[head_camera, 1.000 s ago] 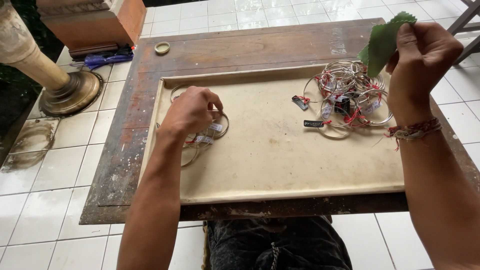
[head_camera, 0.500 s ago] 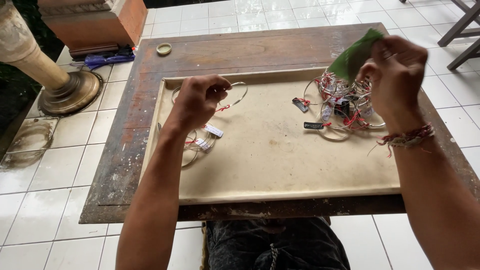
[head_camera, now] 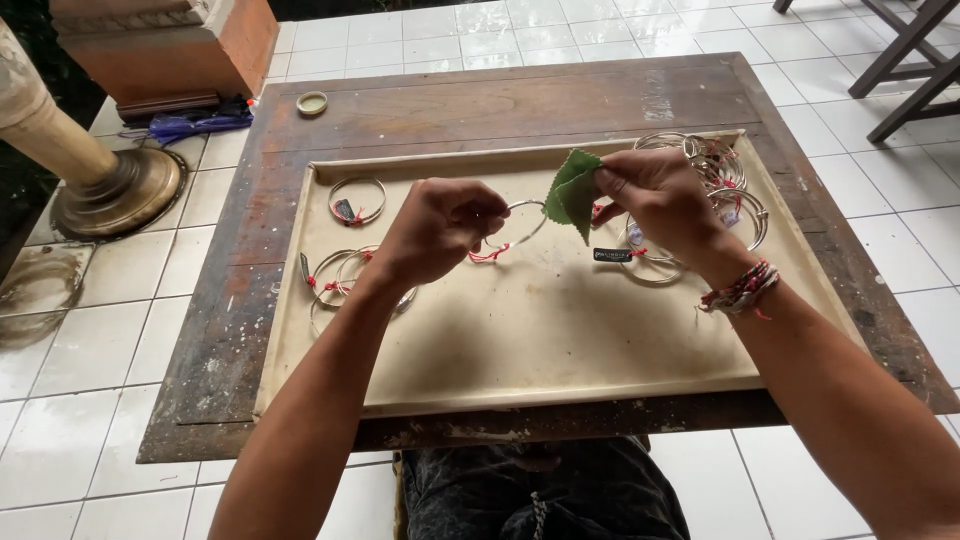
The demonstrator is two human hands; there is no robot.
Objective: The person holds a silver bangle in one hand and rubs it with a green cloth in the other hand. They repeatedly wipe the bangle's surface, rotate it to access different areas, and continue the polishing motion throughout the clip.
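My left hand (head_camera: 440, 228) was closed around a thin silver bangle (head_camera: 517, 222) with a red thread tag, holding it up above the middle of the beige tray (head_camera: 560, 340). My right hand (head_camera: 655, 195) pinched a green polishing cloth (head_camera: 572, 190) between thumb and fingers, the cloth touching the bangle's far edge. A heap of bangles (head_camera: 715, 190) lay on the tray just behind my right hand, and a few loose bangles (head_camera: 345, 270) lay to the left. The tray sat on a worn wooden table (head_camera: 500, 100).
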